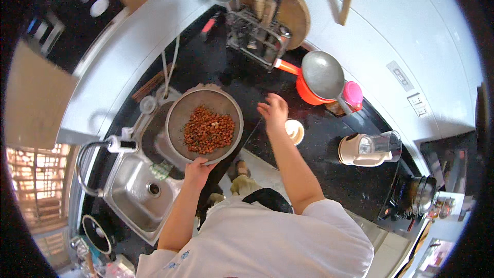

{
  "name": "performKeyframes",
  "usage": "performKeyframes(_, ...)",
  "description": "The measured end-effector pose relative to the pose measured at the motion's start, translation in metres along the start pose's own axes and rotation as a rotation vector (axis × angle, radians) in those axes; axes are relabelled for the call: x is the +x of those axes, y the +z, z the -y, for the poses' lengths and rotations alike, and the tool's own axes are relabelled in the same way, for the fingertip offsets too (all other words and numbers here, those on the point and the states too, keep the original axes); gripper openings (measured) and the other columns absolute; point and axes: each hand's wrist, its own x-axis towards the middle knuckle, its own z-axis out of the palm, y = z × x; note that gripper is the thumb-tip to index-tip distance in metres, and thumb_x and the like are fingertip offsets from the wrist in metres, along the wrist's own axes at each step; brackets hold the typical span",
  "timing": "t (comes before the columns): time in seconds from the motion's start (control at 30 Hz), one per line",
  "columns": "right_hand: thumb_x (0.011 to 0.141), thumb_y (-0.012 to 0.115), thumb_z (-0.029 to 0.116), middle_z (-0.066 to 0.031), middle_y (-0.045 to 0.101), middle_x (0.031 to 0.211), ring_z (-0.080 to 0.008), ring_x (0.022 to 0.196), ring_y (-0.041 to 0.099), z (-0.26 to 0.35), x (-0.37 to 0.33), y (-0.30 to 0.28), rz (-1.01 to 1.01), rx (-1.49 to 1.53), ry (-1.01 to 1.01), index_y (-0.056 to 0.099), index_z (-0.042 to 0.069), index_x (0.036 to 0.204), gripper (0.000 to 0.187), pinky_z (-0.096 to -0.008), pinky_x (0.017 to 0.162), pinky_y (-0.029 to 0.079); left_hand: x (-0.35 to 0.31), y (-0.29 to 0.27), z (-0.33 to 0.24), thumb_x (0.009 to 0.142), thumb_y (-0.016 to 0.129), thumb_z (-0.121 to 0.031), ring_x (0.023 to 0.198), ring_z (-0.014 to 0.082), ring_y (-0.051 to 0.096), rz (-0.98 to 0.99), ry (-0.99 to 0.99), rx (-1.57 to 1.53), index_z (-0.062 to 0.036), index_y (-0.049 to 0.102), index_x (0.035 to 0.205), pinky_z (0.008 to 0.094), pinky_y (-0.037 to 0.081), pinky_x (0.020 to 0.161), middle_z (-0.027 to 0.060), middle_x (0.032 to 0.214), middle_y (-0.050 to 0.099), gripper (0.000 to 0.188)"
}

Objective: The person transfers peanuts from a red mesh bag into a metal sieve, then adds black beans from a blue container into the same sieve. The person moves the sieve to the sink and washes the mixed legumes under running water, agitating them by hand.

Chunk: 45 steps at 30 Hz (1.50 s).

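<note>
A wide grey metal bowl [228,108] holds a heap of reddish-brown nuts or beans [208,133], perhaps peanuts. It sits tilted over the corner of the sink and the dark counter. My left hand [197,173] grips the bowl's near rim, its thumb on the inside edge. Past the bowl's right side, my right hand [275,110] reaches above the black counter. Its fingers are apart and slightly bent, with nothing seen in them. Beside the right wrist stands a small white round container [294,132], its inside partly pale brown.
The steel sink [136,188] with its faucet [87,162] lies left. A knife rack [254,36] and round wooden board [296,7] stand at the back. Right of them are an orange-red basin [309,92], a grey pan [323,73] and a pink-lidded jar [352,92]. A blender [368,149] lies farther right.
</note>
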Motion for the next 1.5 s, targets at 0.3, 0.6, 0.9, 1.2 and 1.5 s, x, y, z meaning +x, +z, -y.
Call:
performKeyframes(0.3, 0.077, 0.072, 0.044, -0.0043, 0.054, 0.076, -0.0098, 0.051, 0.043, 0.108, 0.102, -0.169, -0.749, 0.152, -0.282, 0.044, 0.010, 0.117, 0.060, -0.0245, 0.041, 0.035, 0.067, 0.117, 0.040, 0.077, 0.052, 0.004, 0.114, 0.0332, 0.051, 0.073, -0.111, 0.241, 0.0018, 0.042, 0.124, 0.0524, 0.044, 0.098, 0.0157, 0.124, 0.050, 0.048)
performKeyframes(0.6, 0.086, 0.062, 0.022, -0.0096, 0.063, 0.078, -0.0164, 0.057, 0.058, 0.133, 0.084, -0.197, -0.618, 0.178, -0.502, 0.060, -0.002, 0.090, 0.024, -0.0248, 0.051, 0.048, 0.083, 0.116, 0.035, 0.079, 0.050, 0.004, 0.115, 0.0328, 0.051, 0.059, -0.108, 0.341, 0.0036, 0.043, 0.123, 0.0497, 0.046, 0.096, 0.0159, 0.123, 0.050, 0.045)
performKeyframes(0.9, 0.088, 0.058, 0.018, -0.0074, 0.059, 0.067, -0.0125, 0.046, 0.050, 0.111, -0.017, -0.168, -0.485, -0.302, -0.520, 0.058, 0.000, 0.082, 0.019, -0.0236, 0.040, 0.038, 0.043, 0.075, -0.001, 0.076, 0.049, 0.008, 0.116, 0.0338, 0.049, -0.008, -0.049, 0.126, 0.0002, 0.037, 0.129, 0.0508, 0.041, 0.099, 0.0152, 0.128, 0.046, 0.054)
performKeyframes(1.2, 0.082, 0.065, 0.011, -0.0149, 0.057, 0.096, -0.0263, 0.080, 0.063, -0.039, -0.013, -0.080, -0.317, 0.074, 0.003, 0.054, -0.003, 0.096, 0.022, -0.0340, 0.067, 0.060, 0.003, 0.034, -0.014, 0.074, 0.049, 0.004, 0.119, 0.0364, 0.047, -0.070, 0.036, 0.072, 0.0093, 0.041, 0.120, 0.0538, 0.037, 0.104, 0.0205, 0.126, 0.047, 0.046)
performKeyframes(1.5, 0.085, 0.063, 0.012, -0.0119, 0.055, 0.098, -0.0254, 0.094, 0.058, -0.073, 0.008, -0.070, -0.195, 0.245, 0.272, 0.050, 0.000, 0.101, 0.024, -0.0363, 0.087, 0.052, -0.004, 0.019, -0.013, 0.076, 0.050, 0.005, 0.112, 0.0347, 0.052, 0.020, 0.055, -0.016, 0.0092, 0.042, 0.119, 0.0545, 0.043, 0.097, 0.0185, 0.124, 0.049, 0.044)
